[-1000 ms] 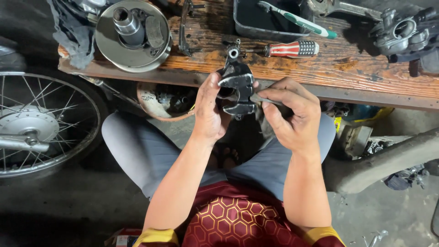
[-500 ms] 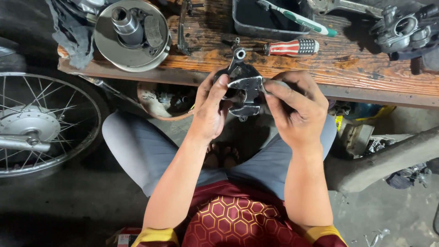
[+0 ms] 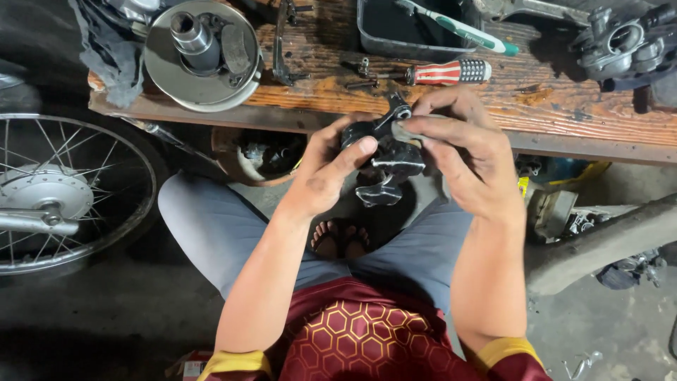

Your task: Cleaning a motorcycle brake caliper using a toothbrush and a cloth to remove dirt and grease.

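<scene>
I hold a dark, greasy metal engine part (image 3: 386, 156) in front of me, just below the edge of a wooden workbench (image 3: 550, 106). My left hand (image 3: 326, 173) grips its left side, thumb pressed on the front. My right hand (image 3: 465, 159) wraps its right side, fingers curled over the top near a small round boss. The part's lower end sticks out below both hands. Its far side is hidden by my fingers.
On the bench lie a round metal clutch-like disc (image 3: 201, 49), a dark rag (image 3: 106, 49), a striped-handle screwdriver (image 3: 448, 72), a dark tray (image 3: 416, 32) with a toothbrush (image 3: 458, 28), small bolts and a carburettor (image 3: 620, 46). A spoked wheel (image 3: 63, 197) stands left. A bowl (image 3: 264, 155) sits under the bench.
Both hands have turned and shifted the part slightly; my right fingers have moved up over its top. The view has drifted a little.
</scene>
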